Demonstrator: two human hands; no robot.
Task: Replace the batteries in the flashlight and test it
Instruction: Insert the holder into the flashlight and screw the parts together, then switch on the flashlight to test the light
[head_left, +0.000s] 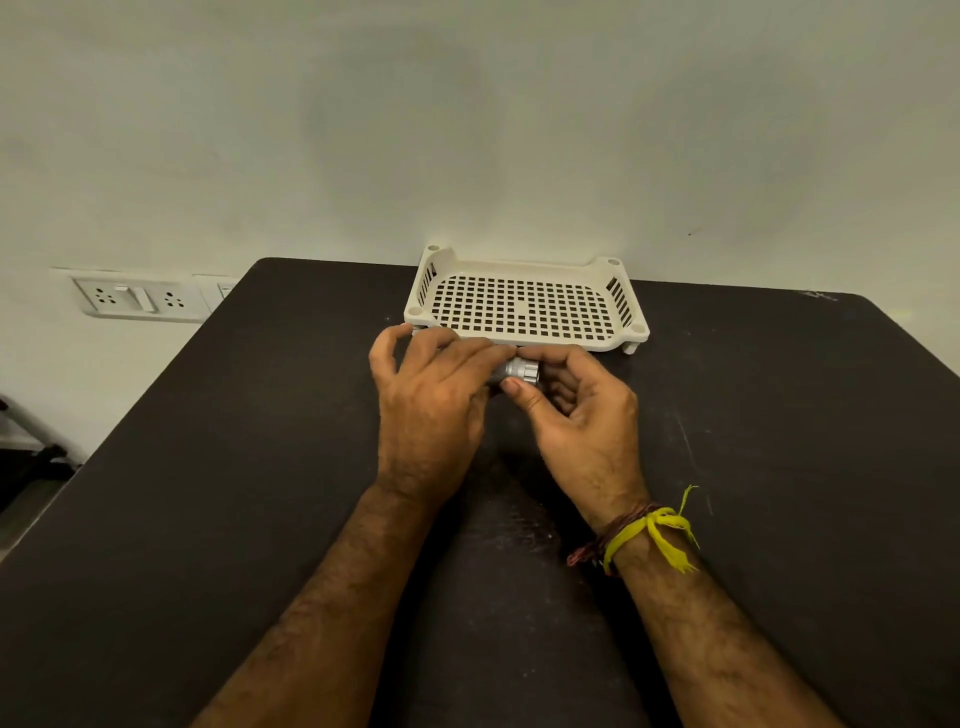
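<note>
A small silver flashlight (517, 371) with a knurled body lies sideways between both hands, just above the black table (208, 493). My left hand (431, 400) wraps its body from the left and hides most of it. My right hand (576, 410) pinches the notched silver end with thumb and fingers. No batteries are visible.
A white perforated plastic tray (524, 306) stands just behind the hands, against the wall. Wall sockets (140, 299) sit at the left past the table edge. A yellow and a red thread are tied on the right wrist (644, 535).
</note>
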